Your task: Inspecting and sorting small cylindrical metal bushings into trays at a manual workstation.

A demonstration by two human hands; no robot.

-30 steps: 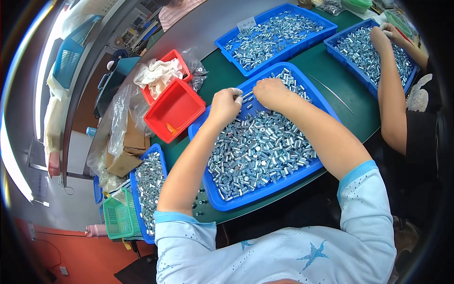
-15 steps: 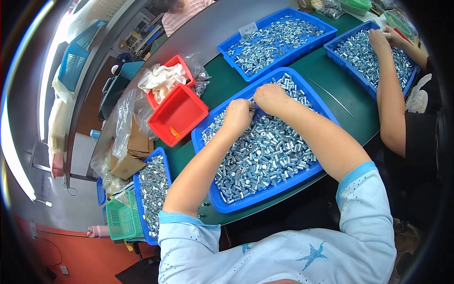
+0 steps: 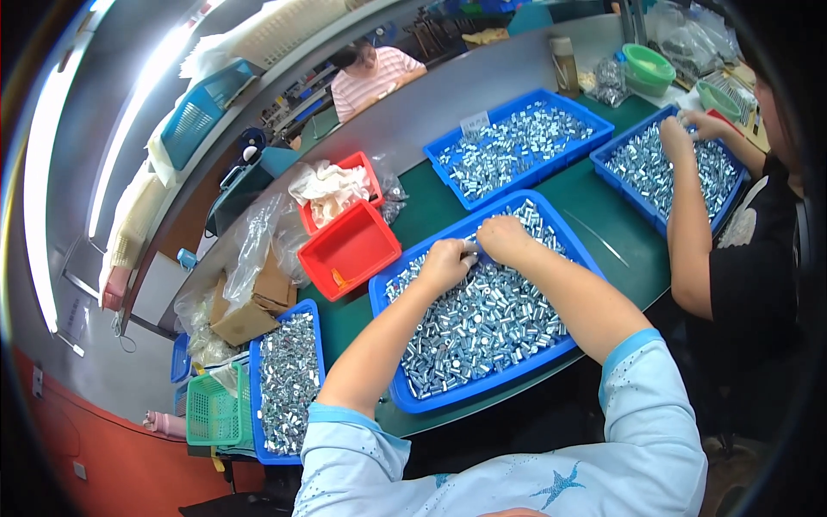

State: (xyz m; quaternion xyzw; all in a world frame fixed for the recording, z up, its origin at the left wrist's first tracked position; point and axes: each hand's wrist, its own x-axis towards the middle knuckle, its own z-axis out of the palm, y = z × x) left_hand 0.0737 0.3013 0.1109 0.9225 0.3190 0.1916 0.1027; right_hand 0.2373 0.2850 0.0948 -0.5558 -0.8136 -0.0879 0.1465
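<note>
A large blue tray (image 3: 435, 389) in front of me is heaped with small silvery metal cylinders (image 3: 479, 332), some showing a hole or a wider end. Over its far part, my left hand (image 3: 444, 265) bends its fingers inward, pale coverings on the fingertips. Close beside it, my right hand (image 3: 506, 240) is closed, knuckles up, its fingertips mostly hidden. The fingertips of both hands nearly meet just above the cylinders. Whatever is pinched between them is too small or covered to make out.
Beyond lies another blue tray (image 3: 472, 203) of cylinders. Two red bins (image 3: 349, 250) stand left, one holding white cloth. A narrow blue tray (image 3: 258, 409) and green basket (image 3: 213, 412) sit lower left. A thin rod (image 3: 598, 238) lies right, near a co-worker's hands (image 3: 680, 133) over a tray.
The view has tilted up, so the trays appear lower and more of the background shows. Both hands stay close together over the far part of the large tray.
</note>
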